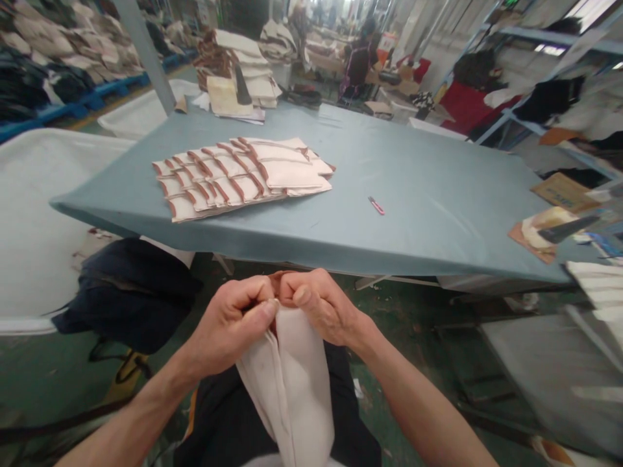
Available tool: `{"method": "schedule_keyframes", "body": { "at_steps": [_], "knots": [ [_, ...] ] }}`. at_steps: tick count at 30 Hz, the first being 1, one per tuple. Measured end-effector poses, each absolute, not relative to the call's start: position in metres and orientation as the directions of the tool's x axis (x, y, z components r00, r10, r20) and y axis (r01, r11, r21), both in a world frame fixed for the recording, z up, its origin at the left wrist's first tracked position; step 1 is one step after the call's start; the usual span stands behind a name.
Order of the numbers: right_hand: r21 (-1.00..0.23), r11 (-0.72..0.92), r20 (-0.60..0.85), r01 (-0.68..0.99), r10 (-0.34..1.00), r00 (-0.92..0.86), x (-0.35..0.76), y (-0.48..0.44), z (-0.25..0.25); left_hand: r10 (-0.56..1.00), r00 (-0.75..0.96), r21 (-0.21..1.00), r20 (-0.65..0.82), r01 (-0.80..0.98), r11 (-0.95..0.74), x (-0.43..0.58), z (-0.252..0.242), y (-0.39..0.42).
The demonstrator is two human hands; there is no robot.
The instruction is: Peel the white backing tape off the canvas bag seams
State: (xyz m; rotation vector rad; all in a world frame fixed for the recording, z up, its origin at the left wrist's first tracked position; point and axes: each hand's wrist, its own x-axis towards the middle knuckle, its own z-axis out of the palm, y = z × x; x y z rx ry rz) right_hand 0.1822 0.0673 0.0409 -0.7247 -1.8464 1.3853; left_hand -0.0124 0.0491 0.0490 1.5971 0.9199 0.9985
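A cream fabric piece with a brown edge (304, 383) hangs over my lap, held up by its top end. My left hand (243, 318) is closed on the left of that end, thumb pressed on the cloth near a seam. Close beside it, my right hand (321, 305) grips the brown edge with curled fingers. What lies inside the fold between the two hands is hidden. Beyond them on the table lies a stack of similar cream pieces with brown edges (287, 172), overlapping in rows. Small pink thread snips (376, 205) rest to the right of the stack.
The blue-green covered table (438, 207) stands in front of me. Folded cream cloth (248, 65) is piled at its far left. A dark cone (564, 230) lies at the right end. White bins (34, 214) and a dark bag (131, 292) are at left. A person (357, 61) is far back.
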Motion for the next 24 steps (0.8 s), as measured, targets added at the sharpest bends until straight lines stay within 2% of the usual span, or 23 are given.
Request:
{"method": "schedule_keyframes", "body": {
  "at_steps": [4, 7, 14, 19, 24],
  "knots": [
    [-0.957, 0.266, 0.144, 0.114, 0.780, -0.609, 0.186, 0.070, 0.051, 0.882, 0.470, 1.000, -0.026, 0.021, 0.018, -0.024, 0.045, 0.051],
    [-0.941, 0.280, 0.110, 0.190, 0.784, -0.611, 0.185, 0.070, 0.060, 0.861, 0.503, 0.996, -0.074, -0.009, 0.090, -0.031, 0.046, 0.055],
    [-0.811, 0.437, 0.147, 0.389, 0.796, -0.588, 0.174, 0.056, 0.066, 0.907, 0.420, 0.984, 0.016, 0.156, -0.090, -0.029, 0.057, 0.046],
    [-0.752, 0.424, 0.051, 0.505, 0.800, -0.597, 0.174, 0.059, 0.069, 0.850, 0.524, 0.962, -0.062, 0.259, -0.089, -0.038, 0.060, 0.051],
    [-0.692, 0.504, 0.056, 0.516, 0.751, -0.658, 0.171, 0.065, 0.075, 0.782, 0.622, 0.880, -0.036, 0.391, -0.271, -0.055, 0.066, 0.061]
  ]
}}
